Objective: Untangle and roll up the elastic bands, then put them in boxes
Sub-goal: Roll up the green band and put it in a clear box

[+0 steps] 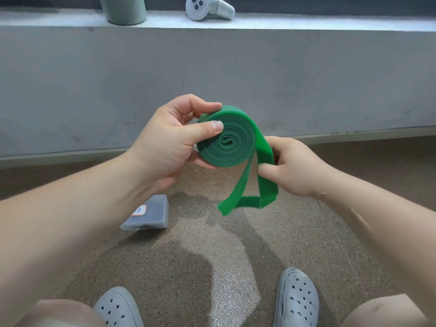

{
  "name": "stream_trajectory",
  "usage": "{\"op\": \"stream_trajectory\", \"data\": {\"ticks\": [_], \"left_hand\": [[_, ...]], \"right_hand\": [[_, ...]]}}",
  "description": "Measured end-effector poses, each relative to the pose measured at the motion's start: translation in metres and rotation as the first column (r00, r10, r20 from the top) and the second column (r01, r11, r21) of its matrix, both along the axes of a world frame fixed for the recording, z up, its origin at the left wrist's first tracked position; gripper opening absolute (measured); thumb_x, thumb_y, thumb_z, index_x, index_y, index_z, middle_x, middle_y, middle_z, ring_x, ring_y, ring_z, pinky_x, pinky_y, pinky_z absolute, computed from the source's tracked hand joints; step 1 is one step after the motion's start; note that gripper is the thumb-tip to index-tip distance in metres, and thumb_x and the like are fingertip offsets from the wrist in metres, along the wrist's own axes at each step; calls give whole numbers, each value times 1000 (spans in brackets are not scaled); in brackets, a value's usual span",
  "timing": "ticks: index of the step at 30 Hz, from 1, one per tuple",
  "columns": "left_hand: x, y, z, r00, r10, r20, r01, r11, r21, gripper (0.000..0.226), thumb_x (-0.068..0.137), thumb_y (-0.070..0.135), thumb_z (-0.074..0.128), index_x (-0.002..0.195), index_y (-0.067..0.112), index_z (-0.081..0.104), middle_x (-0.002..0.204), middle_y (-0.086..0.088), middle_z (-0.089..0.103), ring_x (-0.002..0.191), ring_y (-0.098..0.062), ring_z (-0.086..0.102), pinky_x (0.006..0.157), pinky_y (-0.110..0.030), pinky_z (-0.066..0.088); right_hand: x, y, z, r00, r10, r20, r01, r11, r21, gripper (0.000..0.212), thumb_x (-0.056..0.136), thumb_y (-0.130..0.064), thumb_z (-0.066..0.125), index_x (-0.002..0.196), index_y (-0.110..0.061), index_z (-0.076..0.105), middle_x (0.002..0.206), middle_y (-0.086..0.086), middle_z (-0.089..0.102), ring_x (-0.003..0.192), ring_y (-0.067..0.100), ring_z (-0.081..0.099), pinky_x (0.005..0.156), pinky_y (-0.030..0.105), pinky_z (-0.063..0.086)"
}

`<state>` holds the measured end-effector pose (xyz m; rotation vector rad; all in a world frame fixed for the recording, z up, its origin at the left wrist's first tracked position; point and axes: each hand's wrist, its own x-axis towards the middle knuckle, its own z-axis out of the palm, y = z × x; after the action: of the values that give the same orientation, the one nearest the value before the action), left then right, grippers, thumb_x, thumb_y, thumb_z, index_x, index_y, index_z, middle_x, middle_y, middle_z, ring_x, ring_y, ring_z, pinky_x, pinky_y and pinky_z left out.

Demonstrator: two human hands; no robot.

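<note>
Above the floor (pixel 212 244) our left hand (pixel 165 147) pinches the coiled green elastic band (pixel 226 140) while our right hand (pixel 292 166) grips its loose tail. If the thumb slackens, we judge the coil could spring apart, far from the box (pixel 153 215).

A grey concrete wall (pixel 212 74) spans the view, topped by a pale ledge (pixel 306 22) bearing a grey-green cup (pixel 123 9) and a white controller (pixel 207 8). The speckled brown floor (pixel 295 232) below shows soft shadows.
</note>
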<state>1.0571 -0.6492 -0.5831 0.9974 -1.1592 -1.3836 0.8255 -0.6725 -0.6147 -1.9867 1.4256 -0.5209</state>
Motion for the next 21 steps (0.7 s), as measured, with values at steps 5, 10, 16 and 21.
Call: {"op": "stream_trajectory", "data": {"ticks": [5,10,16,21], "left_hand": [[-2,1,1,999,16,-34,-16,1000,6,21,90,-1,66,92,20,65,110,-3,64,96,-22,70,53,-51,61],[3,-2,-1,998,50,-38,-50,999,8,23,90,-2,65,91,21,65,107,-4,64,92,-20,71,55,-58,60],[1,0,-6,999,43,20,-42,999,-13,21,90,-2,67,92,18,65,108,5,68,94,-28,72,57,-58,60],[1,0,-7,1000,23,18,-23,1000,-8,20,90,-2,66,94,17,64,107,4,68,95,-31,72,57,-60,59]], "right_hand": [[-3,-6,-4,990,-113,-84,108,992,-58,14,85,-16,65,82,-16,51,73,4,59,67,24,51,67,39,48],[-9,-6,-3,997,-78,16,78,996,43,39,70,-24,90,81,-17,53,79,5,59,64,19,55,63,34,49],[-11,-10,-9,977,-135,-164,139,990,12,35,74,-35,87,90,-25,57,85,-2,64,78,23,60,75,37,54],[-14,-7,-4,994,-20,-107,31,994,106,53,71,-43,88,116,-39,58,103,-10,68,97,13,64,92,36,52]]}}
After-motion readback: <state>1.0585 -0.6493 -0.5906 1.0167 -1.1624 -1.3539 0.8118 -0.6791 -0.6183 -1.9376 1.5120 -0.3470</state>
